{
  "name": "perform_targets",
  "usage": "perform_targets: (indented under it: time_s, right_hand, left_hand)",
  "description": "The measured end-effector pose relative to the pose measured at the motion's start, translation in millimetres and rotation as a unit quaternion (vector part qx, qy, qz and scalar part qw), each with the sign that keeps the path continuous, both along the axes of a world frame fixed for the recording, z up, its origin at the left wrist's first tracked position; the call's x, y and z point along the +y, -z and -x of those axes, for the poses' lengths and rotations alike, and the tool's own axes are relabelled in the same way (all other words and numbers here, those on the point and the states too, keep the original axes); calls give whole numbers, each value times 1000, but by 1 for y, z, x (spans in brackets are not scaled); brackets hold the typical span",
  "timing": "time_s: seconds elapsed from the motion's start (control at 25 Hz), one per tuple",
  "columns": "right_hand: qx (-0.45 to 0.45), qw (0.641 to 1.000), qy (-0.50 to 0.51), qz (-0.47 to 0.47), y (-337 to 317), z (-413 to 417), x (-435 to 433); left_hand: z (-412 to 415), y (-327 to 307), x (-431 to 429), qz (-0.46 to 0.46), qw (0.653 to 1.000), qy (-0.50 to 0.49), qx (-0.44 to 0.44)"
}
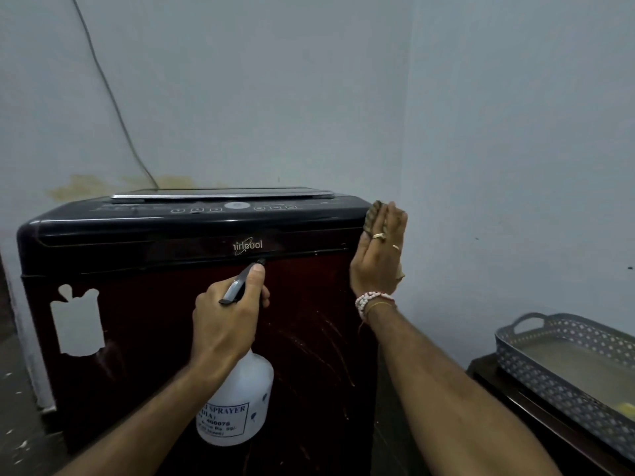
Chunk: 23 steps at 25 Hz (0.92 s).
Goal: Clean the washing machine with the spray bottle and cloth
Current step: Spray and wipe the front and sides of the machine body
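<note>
**Spray bottle aimed at washer front, cloth pressed to its right side**

Left hand [225, 322] closed around the neck and trigger head of the spray bottle [237, 403], fingers [257, 273] wrapped over the dark nozzle, thumb lying along the top. Nozzle tip pointing at the washing machine [154, 304], just below the brand lettering on the front band, close to the panel; contact impossible to judge. Bottle body hanging beneath the fist: translucent white plastic, rounded shoulders, a printed paper label low on the front.

Right hand [378, 249] held flat and upright against the machine's upper right edge, fingers straight and together, palm toward the side wall. Cloth [372, 216] trapped between palm and machine, only a brownish, coarse-looking fringe showing past the fingertips and a pale scrap below the heel of the hand. Rings on two fingers, a beaded bracelet at the wrist.

Machine: glossy black top with a row of small buttons and a closed lid, deep red front panel streaked with pale scratches, a white sticker remnant toward its left side. Right of the machine, a grey perforated plastic basket [549, 383] with a loop handle on a dark desk [508, 389].
</note>
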State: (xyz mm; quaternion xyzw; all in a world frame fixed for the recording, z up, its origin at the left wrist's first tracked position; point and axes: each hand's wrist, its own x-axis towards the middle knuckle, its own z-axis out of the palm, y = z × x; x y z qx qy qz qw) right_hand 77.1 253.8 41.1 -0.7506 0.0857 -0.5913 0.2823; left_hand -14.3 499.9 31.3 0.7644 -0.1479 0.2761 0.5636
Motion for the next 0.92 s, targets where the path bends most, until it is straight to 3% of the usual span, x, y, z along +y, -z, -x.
perform_targets:
  time_s: [0.12,0.24,0.36,0.44,0.56,0.68,0.92]
  right_hand:
    - [3,988,14,154,17,1,45]
    - [7,954,-18,298,44,5,101]
    - [16,930,-31,367,51,4,99]
    - [27,948,0,318,43,0,63]
    - [25,989,9,145,46,2,2]
    - [1,998,-19,61,67,7,-15]
    - [27,989,-34,144,110,7,122]
  left_hand:
    - [2,0,6,-3,1000,-4,-8]
    - [3,0,4,6,1000,-9,-18]
    - [3,2,-4,7,1000,-2,-17]
    - [2,3,-7,12,1000,8,-11]
    - [1,10,-10,8,1000,25,-8]
    - [3,27,-7,4,1000,30,1]
    - [8,54,48,30,999,0,24]
